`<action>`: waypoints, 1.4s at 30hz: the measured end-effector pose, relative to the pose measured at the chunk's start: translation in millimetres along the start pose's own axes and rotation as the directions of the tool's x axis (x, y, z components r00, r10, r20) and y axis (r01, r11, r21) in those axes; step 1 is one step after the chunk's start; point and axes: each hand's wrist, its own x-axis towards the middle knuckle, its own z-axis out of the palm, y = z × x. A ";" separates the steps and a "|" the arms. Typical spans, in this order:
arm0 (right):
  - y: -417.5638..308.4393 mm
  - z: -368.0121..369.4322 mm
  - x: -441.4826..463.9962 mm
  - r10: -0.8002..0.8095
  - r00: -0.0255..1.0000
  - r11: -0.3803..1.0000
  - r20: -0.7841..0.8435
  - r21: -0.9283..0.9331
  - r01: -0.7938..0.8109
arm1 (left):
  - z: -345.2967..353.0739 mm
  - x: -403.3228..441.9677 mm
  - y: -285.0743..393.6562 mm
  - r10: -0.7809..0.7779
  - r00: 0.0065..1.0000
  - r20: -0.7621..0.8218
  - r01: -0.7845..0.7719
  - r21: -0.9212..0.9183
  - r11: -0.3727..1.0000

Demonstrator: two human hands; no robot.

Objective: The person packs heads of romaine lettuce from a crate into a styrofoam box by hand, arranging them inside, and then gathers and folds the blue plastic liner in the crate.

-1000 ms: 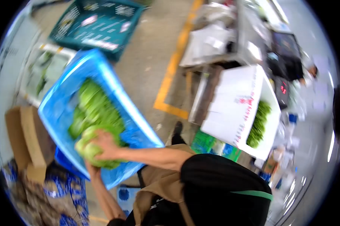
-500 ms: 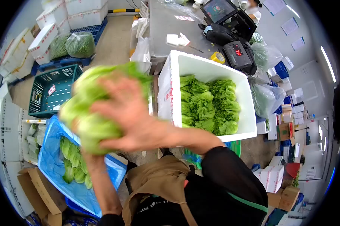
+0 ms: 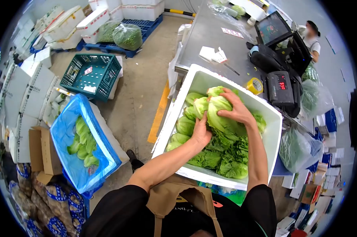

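Note:
A white foam box (image 3: 270, 152) stands in front of me, holding several heads of lettuce (image 3: 234, 168). Over its far part, my left hand (image 3: 201, 132) and my right hand (image 3: 238, 110) grip pale green lettuce (image 3: 218, 108) from both sides, its stem ends facing up. The left fingers press against the near left side, and the right fingers wrap the right side. To the left, a box lined with blue plastic (image 3: 103, 146) holds more lettuce (image 3: 83, 142).
A green crate (image 3: 92, 75) stands beyond the blue-lined box. A metal table (image 3: 210, 33) carries a scale (image 3: 282, 89), a screen (image 3: 272, 28) and yellow tape (image 3: 254, 85). Cardboard (image 3: 50, 152) lies at left. Another person (image 3: 313, 43) stands at the back right.
Both hands have carried the lettuce from the blue-lined box rightward into the white foam box. The view has turned toward the foam box.

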 end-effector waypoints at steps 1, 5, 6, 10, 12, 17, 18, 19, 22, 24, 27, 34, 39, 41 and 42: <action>13.8 8.3 14.9 -0.016 0.999 1.000 0.039 0.003 0.016 | -7.3 12.4 -1.5 0.007 0.999 -0.034 -0.007 -0.019 1.000; 63.4 59.0 72.6 -0.083 0.971 0.996 0.223 0.010 0.083 | -44.7 58.2 0.3 0.103 0.884 -0.455 -0.060 0.107 0.992; 83.2 84.0 84.8 -0.074 0.960 0.996 0.269 -0.031 0.085 | -61.4 67.8 1.1 0.129 0.843 -0.523 -0.038 0.181 0.983; 114.9 105.3 91.0 -0.106 0.931 0.965 0.351 0.264 0.010 | -78.7 69.1 -0.6 0.188 0.791 -0.582 0.049 0.368 0.929; 111.6 102.4 88.5 -0.100 0.912 0.969 0.397 0.246 -0.001 | -85.2 68.5 -5.1 0.213 0.798 -0.563 0.023 0.382 0.924; 90.1 84.2 94.2 -0.173 0.945 0.960 0.278 0.261 0.099 | -68.9 56.0 4.7 0.087 0.782 -0.618 0.131 0.299 0.945; 82.9 77.3 92.0 -0.108 0.958 0.963 0.265 0.268 0.034 | -74.5 60.9 6.3 0.090 0.765 -0.637 0.139 0.300 0.944; 76.1 67.3 88.1 -0.040 0.967 0.962 0.253 0.272 -0.032 | -82.6 69.6 4.7 0.092 0.750 -0.655 0.147 0.300 0.942; 58.4 34.5 66.6 0.054 0.990 0.944 0.130 0.316 -0.094 | -85.6 87.0 1.2 0.090 0.820 -0.565 0.058 0.240 0.969; 45.8 5.6 50.9 0.106 0.987 0.928 0.123 0.343 -0.142 | -77.0 97.0 3.3 0.085 0.872 -0.482 -0.018 0.141 0.990; 33.8 -18.9 23.6 0.020 0.991 0.930 0.129 0.362 -0.066 | -67.2 115.9 10.0 0.078 0.832 -0.549 0.022 0.174 0.984; 3.0 78.9 15.9 -0.107 0.861 0.961 0.496 0.273 -0.037 | -75.1 118.6 47.7 -0.182 0.882 -0.435 0.356 0.360 0.863; -0.1 150.9 22.3 -0.117 0.934 0.992 0.338 0.092 0.091 | -83.2 138.1 60.0 -0.021 0.895 -0.446 0.416 0.814 0.405; -7.9 160.8 20.6 -0.087 0.958 0.991 0.273 -0.070 0.110 | -78.7 145.3 62.2 0.251 0.897 -0.363 0.396 0.914 -0.093; -4.1 170.2 19.4 -0.117 0.978 0.982 0.174 -0.127 0.141 | -77.2 146.7 60.9 0.232 0.910 -0.343 0.387 0.904 -0.182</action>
